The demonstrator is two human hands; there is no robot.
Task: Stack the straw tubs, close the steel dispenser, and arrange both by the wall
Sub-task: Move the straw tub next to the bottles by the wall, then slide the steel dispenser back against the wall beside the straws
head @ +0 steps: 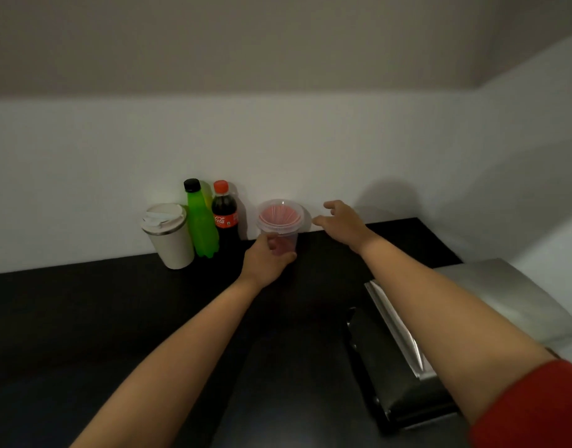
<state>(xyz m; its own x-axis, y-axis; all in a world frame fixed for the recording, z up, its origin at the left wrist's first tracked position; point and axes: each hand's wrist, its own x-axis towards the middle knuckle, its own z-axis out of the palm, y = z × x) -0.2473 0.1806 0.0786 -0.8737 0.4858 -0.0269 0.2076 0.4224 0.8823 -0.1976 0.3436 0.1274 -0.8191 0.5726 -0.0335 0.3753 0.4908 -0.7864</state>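
Two clear straw tubs (pixel 280 218), filled with red and white straws, stand nested one in the other on the black counter, close to the white wall. My left hand (pixel 266 261) is wrapped around the lower tub from the front. My right hand (pixel 341 223) hovers just right of the tubs' rim with fingers spread, touching nothing. The steel dispenser (pixel 394 331) lies at the right under my right forearm, its shiny lid (pixel 504 295) tilted up and back, so the dark inside shows.
Left of the tubs, against the wall, stand a cola bottle (pixel 226 218), a green bottle (pixel 200 227) and a white lidded travel cup (pixel 168 236). The black counter (pixel 116 318) stretches left and forward. A white side wall closes the right.
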